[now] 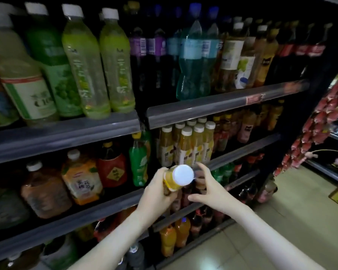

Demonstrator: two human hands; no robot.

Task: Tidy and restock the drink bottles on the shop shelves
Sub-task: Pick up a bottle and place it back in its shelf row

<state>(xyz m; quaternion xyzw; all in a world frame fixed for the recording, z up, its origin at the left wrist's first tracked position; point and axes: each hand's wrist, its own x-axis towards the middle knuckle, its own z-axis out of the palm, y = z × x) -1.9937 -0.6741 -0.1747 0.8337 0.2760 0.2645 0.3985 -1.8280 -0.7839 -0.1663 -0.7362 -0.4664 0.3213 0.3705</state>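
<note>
Two hands meet in front of the shelves [66,133]. The left hand [156,191] is wrapped around an orange drink bottle [172,183] with a white cap [183,174], up in the air near a row of bottles [191,145] that look the same. The right hand [207,184] is spread wide just beside the cap, holding nothing. The held bottle's label is hidden. Other labels are too blurry to read.
</note>
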